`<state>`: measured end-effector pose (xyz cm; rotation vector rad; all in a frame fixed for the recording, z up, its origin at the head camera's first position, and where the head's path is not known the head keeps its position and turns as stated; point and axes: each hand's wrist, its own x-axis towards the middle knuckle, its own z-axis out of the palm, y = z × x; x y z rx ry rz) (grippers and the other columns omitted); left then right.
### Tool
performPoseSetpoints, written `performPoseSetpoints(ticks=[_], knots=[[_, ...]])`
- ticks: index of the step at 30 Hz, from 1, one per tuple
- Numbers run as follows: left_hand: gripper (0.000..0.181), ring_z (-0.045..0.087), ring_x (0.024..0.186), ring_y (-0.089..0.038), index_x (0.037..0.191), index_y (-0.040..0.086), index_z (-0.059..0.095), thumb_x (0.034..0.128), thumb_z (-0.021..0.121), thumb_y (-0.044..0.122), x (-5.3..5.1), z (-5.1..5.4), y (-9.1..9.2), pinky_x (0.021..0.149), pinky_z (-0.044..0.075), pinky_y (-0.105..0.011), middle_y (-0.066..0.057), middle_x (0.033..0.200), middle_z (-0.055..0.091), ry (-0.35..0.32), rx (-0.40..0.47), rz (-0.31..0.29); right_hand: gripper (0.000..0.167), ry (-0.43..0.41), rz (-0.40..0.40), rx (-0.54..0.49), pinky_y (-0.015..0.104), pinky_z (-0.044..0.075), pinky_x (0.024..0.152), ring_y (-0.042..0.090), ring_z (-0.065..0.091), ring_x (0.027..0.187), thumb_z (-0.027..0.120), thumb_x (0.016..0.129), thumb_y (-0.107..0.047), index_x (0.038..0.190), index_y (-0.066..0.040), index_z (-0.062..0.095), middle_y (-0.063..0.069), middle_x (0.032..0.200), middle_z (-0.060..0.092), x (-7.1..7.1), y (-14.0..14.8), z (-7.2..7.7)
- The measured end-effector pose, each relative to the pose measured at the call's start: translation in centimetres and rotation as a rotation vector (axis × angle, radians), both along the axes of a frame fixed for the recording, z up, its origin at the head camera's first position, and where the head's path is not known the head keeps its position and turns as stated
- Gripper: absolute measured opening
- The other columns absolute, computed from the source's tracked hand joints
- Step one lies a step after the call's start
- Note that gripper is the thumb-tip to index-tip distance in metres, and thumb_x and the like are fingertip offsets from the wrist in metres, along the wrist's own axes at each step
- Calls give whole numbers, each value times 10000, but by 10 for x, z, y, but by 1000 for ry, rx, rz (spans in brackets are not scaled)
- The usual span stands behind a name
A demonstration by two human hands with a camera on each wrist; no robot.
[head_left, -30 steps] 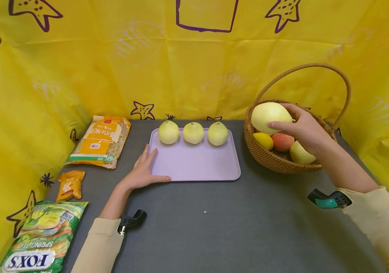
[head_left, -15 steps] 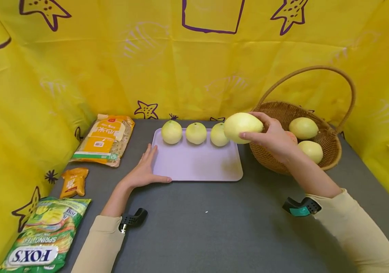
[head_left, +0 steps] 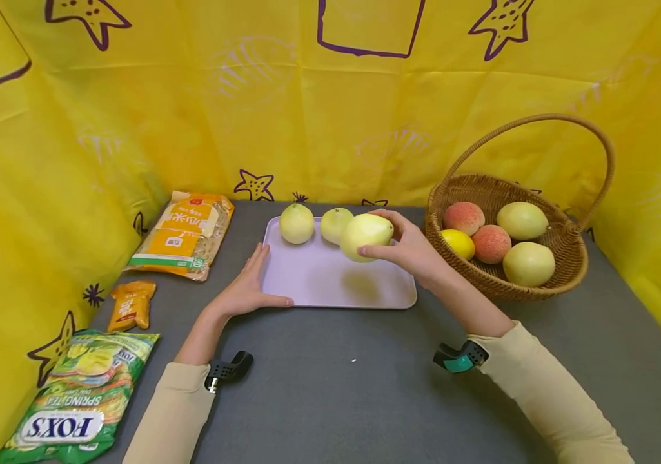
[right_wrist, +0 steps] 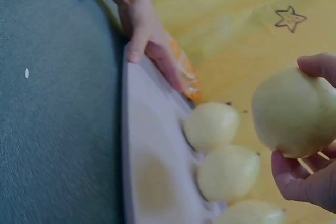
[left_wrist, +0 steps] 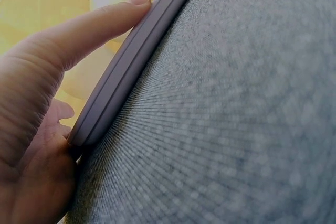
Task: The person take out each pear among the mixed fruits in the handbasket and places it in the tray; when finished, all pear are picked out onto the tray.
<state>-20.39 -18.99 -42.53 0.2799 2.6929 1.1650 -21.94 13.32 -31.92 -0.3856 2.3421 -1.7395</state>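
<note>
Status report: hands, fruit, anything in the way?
Right hand gripping pale fruit above tray. Left hand touching tray's near left corner. Possible obstacle: three fruits along tray's back edge.

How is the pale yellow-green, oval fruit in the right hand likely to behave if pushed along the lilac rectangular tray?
The oval fruit would probably roll, since its sides are rounded. It looks firm rather than floppy: no dent shows where the right hand holds it. The low rim of the tray may check only a gentle roll.
</note>
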Motion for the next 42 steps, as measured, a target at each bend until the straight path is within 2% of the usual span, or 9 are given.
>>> performPoseSetpoints(ticks=[5, 10, 14, 31, 42], knots=[[1338, -71, 1463, -389, 1569, 89, -19, 657, 873, 494, 0, 0, 0, 1137, 38, -596, -144, 1618, -123, 4, 5, -2, 715, -1, 3, 25, 408, 432, 883, 269, 486, 1154, 825, 774, -198, 1394, -127, 476, 98, 1314, 486, -3, -17, -14], [1336, -66, 1464, -383, 1568, 79, -13, 656, 875, 488, 0, 0, 0, 1138, 42, -592, -150, 1618, -115, 8, 9, -3, 765, -37, -15, 11, 431, 402, 946, 273, 462, 1196, 838, 755, -202, 1402, -118, 439, 93, 1328, 483, -8, -31, -27], [1337, -65, 1465, -383, 1566, 72, -11, 656, 875, 485, 0, 0, 0, 1139, 42, -589, -150, 1618, -116, 8, 12, -3, 753, -35, -17, 35, 444, 392, 966, 271, 457, 1218, 846, 741, -214, 1373, -111, 449, 88, 1324, 498, -11, -42, -36], [1344, -60, 1462, -391, 1560, 50, -28, 660, 870, 487, 2, 3, 0, 1139, 49, -590, -175, 1613, -110, 18, 3, -13, 809, 112, 44, 183, 407, 437, 943, 216, 517, 1178, 878, 701, -323, 1379, -113, 489, 33, 1322, 553, -19, -76, -63], [1342, -60, 1464, -382, 1557, 48, -41, 671, 863, 493, 1, 2, 0, 1136, 66, -596, -170, 1614, -116, 20, -11, -23, 776, 258, 82, 235, 398, 436, 973, 222, 528, 1149, 876, 714, -276, 1368, -66, 517, 52, 1304, 576, -21, -96, -74]])
